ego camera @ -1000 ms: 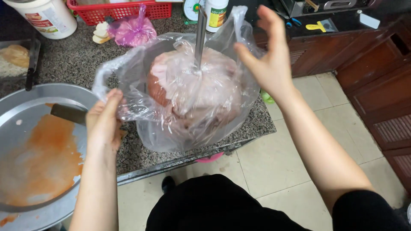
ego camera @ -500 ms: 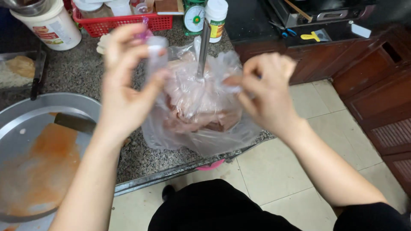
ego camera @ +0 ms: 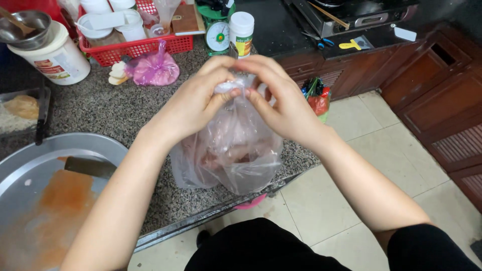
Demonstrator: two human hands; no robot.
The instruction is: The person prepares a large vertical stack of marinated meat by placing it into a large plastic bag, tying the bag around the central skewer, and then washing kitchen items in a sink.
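Head view: the person's left hand [ego camera: 198, 103] and right hand [ego camera: 281, 103] meet above the granite counter [ego camera: 100, 113], both pinching the gathered mouth of a clear plastic bag [ego camera: 233, 150] that holds a reddish-pink lump (most likely raw meat, though the film blurs it). The bag's belly rests on the counter near its front edge, and the fingertips [ego camera: 236, 93] of both hands press together on the twisted neck. Judging by that grip, the step in hand is closing the bag; the next move would call for a firm twist or knot at the neck while the weight stays on the counter. To the left lies a large round metal tray [ego camera: 30, 165] smeared with orange paste, a flat blade lying on it. Behind stand a red basket [ego camera: 135, 47], a pink tied bag [ego camera: 153, 68], a white tub [ego camera: 55, 55] and a small kitchen scale [ego camera: 218, 35].

Compared with half a second ago, the hands have come together: then they held the bag's mouth apart at either side, and a metal handle stood up out of it; now the mouth is bunched shut and the handle is hidden.
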